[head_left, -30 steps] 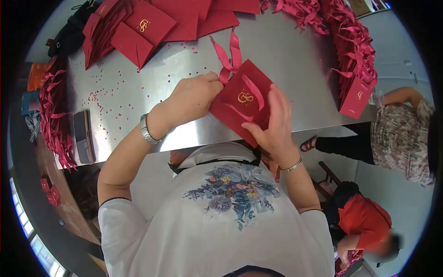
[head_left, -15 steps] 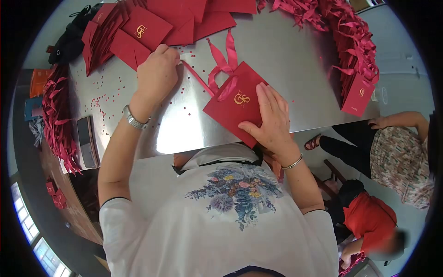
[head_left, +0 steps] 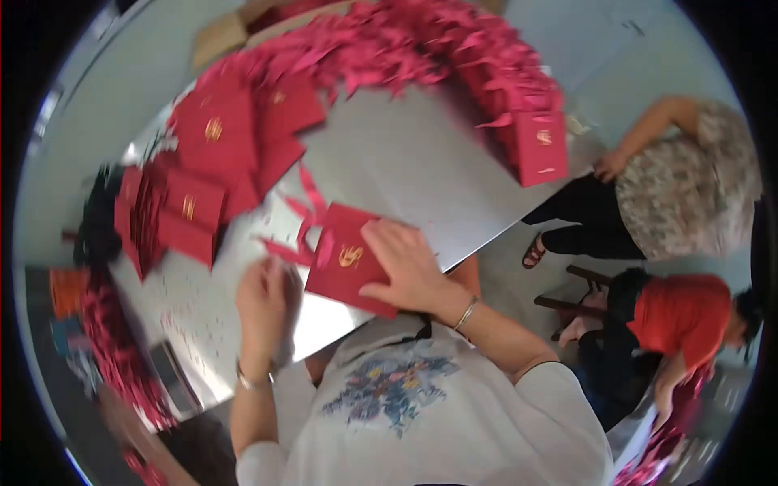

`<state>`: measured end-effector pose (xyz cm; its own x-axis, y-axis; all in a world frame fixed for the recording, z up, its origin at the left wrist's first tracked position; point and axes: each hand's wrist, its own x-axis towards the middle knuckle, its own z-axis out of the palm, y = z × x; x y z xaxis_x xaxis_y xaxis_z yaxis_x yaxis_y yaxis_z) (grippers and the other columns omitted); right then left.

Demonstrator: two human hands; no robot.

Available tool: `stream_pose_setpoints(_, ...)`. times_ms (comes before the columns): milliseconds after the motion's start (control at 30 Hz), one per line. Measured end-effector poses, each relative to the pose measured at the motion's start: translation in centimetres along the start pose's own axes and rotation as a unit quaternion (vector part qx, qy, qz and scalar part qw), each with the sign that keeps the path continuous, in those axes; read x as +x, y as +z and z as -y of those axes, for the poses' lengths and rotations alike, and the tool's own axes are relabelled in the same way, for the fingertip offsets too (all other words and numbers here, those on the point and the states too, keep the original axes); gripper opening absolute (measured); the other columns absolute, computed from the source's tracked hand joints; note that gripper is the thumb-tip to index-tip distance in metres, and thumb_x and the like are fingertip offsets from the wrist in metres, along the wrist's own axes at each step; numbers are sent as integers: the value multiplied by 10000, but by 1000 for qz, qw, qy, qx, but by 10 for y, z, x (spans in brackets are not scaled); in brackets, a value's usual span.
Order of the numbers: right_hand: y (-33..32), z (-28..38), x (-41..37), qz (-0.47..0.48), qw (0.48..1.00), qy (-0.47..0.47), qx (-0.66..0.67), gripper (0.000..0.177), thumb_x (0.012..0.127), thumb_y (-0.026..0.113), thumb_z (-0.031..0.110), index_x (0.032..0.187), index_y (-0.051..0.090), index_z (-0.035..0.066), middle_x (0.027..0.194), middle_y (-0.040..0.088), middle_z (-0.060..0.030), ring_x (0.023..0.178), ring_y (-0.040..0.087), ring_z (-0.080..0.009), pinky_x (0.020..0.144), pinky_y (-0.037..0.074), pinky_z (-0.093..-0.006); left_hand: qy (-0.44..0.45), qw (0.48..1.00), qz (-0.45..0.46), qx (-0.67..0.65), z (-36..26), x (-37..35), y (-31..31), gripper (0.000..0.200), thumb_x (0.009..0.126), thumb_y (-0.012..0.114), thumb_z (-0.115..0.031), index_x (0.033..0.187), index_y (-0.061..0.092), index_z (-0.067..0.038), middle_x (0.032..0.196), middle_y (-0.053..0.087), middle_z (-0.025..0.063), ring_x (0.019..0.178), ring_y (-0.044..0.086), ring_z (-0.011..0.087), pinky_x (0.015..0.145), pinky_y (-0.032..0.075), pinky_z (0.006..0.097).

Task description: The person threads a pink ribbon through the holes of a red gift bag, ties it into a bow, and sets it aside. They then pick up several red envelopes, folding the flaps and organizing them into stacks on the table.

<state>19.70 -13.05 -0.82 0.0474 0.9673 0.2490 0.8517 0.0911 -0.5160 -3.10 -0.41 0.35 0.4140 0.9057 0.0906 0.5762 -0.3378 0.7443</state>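
Your red bag (head_left: pixel 336 279) lies on the table (head_left: pixel 389 146), under your flat right hand (head_left: pixel 409 267), thumb apart. Beside the bag, your left hand (head_left: pixel 263 300) curls near its ribbon (head_left: pixel 289 254); I can't tell if it pinches. Looks like ribbon work: needs a steady bag.

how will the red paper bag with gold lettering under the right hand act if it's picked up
The bag should stay fairly stiff, as it lies flat with straight edges under the right hand. It is probably light for its size, looking like thin folded paper. Its pink ribbon may flop, since it curls loosely.
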Motion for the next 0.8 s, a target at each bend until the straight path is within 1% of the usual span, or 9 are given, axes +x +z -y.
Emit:
stream_pose_setpoints(33, 3, -1, -3, -9, 1000, 5, -2, 838, 708, 715, 419, 1347, 389, -16, 1346, 452, -187, 1278, 379, -343, 1055, 279, -449, 7, 998, 61, 19, -23, -10, 2, 241, 896, 578, -195, 991, 622, 22, 906, 622, 219, 778, 621, 333, 686, 487, 381)
stream_pose_setpoints(167, -5, 4, -8, -29, 999, -13, -18, 767, 771, 664, 405, 1349, 390, -19, 1345, 455, -179, 1290, 370, -321, 1065, 266, -449, 105, 987, 31, 118, -30, -18, 29, 278, 848, 639, -214, 956, 611, 42, 856, 597, 189, 778, 576, 367, 697, 458, 430)
stream_pose_setpoints(233, -7, 8, -12, -41, 999, -12, -27, 736, 781, 660, 389, 1338, 405, -19, 1340, 464, -175, 1275, 394, -313, 1060, 282, -449, 136, 986, -5, 101, -29, -19, 36, 235, 835, 663, -171, 930, 601, 35, 836, 604, 140, 731, 587, 286, 677, 472, 381)
stream_pose_setpoints(333, -3, 7, -18, -94, 994, -32, -38, 708, 778, 669, 370, 1320, 429, -18, 1333, 475, -171, 1250, 428, -313, 1048, 305, -451, -63, 981, 9, -182, -31, -18, 41, 159, 847, 658, -71, 934, 557, 16, 840, 580, 30, 698, 534, 98, 648, 471, 247)
stream_pose_setpoints(367, -2, 7, -20, -109, 992, -44, -39, 680, 774, 676, 358, 1299, 455, -14, 1325, 484, -171, 1234, 450, -310, 1036, 324, -452, -58, 982, 10, -177, -33, -18, 44, 159, 847, 658, -71, 934, 557, 16, 840, 580, 30, 698, 534, 98, 648, 471, 247)
stream_pose_setpoints(433, 1, 4, -21, -126, 991, -41, -23, 670, 778, 673, 353, 1297, 458, -12, 1330, 478, -175, 1238, 444, -314, 1038, 320, -459, -146, 910, 2, -387, -49, -14, 50, 153, 868, 626, -45, 981, 535, 3, 857, 594, 38, 706, 545, 91, 655, 472, 226)
stream_pose_setpoints(600, -6, -7, -35, -254, 967, 15, 27, 643, 822, 636, 342, 1313, 433, -20, 1362, 425, -215, 1253, 399, -394, 1040, 292, -503, -114, 879, 4, -463, -90, 3, 60, 134, 878, 586, 5, 1001, 533, -9, 876, 609, 34, 698, 550, 71, 629, 453, 191)
stream_pose_setpoints(767, -47, -53, -58, -393, 901, 179, -41, 626, 848, 590, 303, 1339, 380, -25, 1379, 361, -260, 1281, 328, -438, 1045, 268, -503, -47, 871, 132, -471, -150, 20, 100, 108, 881, 572, 20, 980, 570, -23, 873, 618, 5, 689, 527, 49, 577, 392, 171)
stream_pose_setpoints(800, -55, -65, -65, -409, 891, 189, -56, 627, 842, 604, 270, 1341, 371, -31, 1378, 359, -269, 1270, 338, -444, 1051, 272, -502, -37, 853, 166, -493, -163, 25, 113, 139, 879, 575, 17, 1014, 576, -16, 926, 621, 21, 764, 556, 76, 649, 434, 194)
